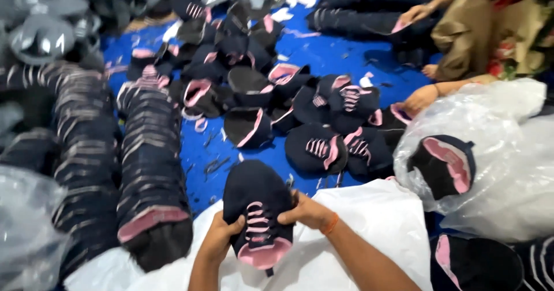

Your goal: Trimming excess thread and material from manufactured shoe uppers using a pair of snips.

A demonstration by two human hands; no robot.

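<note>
Item held: one dark navy cap [257,210] with pink stripes and a pink brim edge, brim pointing toward the wearer, over a white sack [369,222] at the bottom centre of the view.

Left hand [219,237]: closed on the cap's left side, thumb on top.

Right hand [304,210]: closed on the cap's right side (an orange band at the wrist), fingers curled over the striped panel.

Left of the held cap: a long nested stack of caps [151,170] lying on the blue floor sheet [323,54].

Beyond the held cap: loose caps [323,146] scattered across the sheet.

Right of the held cap: a clear plastic bag [496,152] holding one cap [443,165].

Far right, beyond the bag: another person's hand [420,99] resting near the loose caps.
</note>
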